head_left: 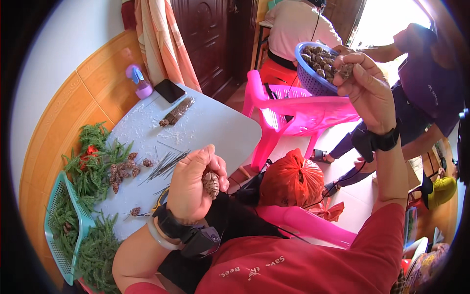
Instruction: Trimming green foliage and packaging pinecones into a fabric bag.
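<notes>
My left hand (190, 183) is closed above the near edge of the table, its fingertips pinching a brown pine cone (211, 184) that hangs down from them. A thin dark wire seems to run from the fingertips to the cone. Raised at the upper right, my right hand (373, 93) grips another pine cone (345, 71) between thumb and fingers. Just beside it is a blue-purple basket (313, 83) filled with pine cones (320, 61). A person in dark clothes (426, 78) stands there, with a hand at the basket's rim.
On the pale table (220, 122) lie thin dark wires (166, 165), loose pine cones (125, 171), a phone (169, 90) and a clear packet (180, 111). Green sprigs (100, 245) surround a teal basket (73, 196). A pink chair (289, 105) and red bag (292, 181) stand nearby.
</notes>
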Demonstrator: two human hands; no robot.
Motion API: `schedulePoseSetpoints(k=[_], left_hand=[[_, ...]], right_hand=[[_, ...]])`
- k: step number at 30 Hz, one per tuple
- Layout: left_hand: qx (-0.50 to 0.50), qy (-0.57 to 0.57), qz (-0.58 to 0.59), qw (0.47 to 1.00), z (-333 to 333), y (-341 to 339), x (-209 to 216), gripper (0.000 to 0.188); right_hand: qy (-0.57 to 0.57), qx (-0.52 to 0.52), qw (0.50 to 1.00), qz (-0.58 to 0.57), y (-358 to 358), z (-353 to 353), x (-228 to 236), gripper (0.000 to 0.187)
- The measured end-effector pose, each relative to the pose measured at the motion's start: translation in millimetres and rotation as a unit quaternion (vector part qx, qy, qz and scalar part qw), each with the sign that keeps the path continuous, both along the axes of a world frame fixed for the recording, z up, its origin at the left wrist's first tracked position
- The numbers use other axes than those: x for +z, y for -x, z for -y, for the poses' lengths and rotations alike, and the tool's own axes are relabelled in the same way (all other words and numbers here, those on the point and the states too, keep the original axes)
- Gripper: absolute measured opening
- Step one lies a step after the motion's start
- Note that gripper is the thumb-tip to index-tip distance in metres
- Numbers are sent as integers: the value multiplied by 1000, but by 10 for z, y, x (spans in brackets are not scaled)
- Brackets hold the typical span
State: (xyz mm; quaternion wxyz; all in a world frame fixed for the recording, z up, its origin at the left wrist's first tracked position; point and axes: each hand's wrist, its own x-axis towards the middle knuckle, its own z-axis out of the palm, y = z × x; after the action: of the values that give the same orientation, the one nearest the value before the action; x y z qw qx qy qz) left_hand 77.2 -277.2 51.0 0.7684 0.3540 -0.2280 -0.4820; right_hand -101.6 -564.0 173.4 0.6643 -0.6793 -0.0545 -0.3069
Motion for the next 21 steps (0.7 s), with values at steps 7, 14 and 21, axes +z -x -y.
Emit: schedulePoseSetpoints(k=[7,14,21], left_hand=[[119,-78,-41,989,56,248,210,33],[87,-56,41,994,-198,96,54,30],[121,-90,22,988,-398,-150,-127,31]], right_hand=[[68,30,997,34,-133,-371,-202,26],[262,-500,825,-7,-307,994,-176,26],[348,-596,675,-261,57,2448,-191,27]])
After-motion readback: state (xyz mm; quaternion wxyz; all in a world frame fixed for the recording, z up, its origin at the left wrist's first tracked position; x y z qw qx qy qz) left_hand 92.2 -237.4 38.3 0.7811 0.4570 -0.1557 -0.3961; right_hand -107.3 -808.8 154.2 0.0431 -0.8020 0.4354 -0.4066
